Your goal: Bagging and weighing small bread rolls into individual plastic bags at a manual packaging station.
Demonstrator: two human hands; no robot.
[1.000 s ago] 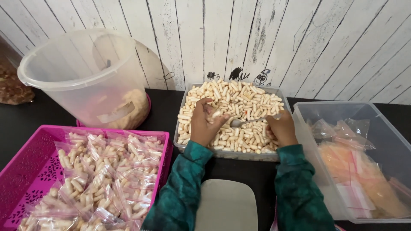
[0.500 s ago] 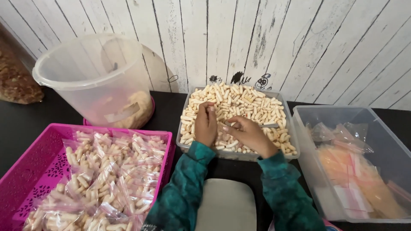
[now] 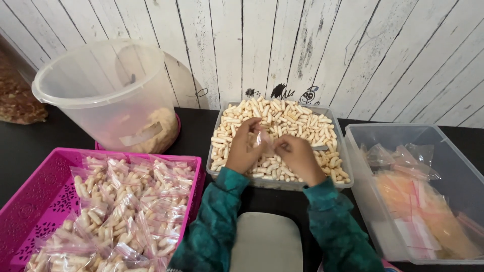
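While above the tray (image 3: pixel 348 166) of sticks: left hand (image 3: pixel 243 147), right hand (image 3: pixel 297 157), each grip pinching an upright clear bag (image 3: pixel 263 138); long axis unclear

Black table (image 3: pixel 30 146) with tray (image 3: pixel 348 176), pink basket (image 3: pixel 30 201), clear bin (image 3: pixel 363 151), bucket (image 3: pixel 101 85).

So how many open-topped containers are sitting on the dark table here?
4: a round clear plastic bucket back left, a pink perforated plastic basket front left, a clear tray of pale stick snacks in the centre under both hands, and a clear plastic bin on the right. More may sit out of frame.
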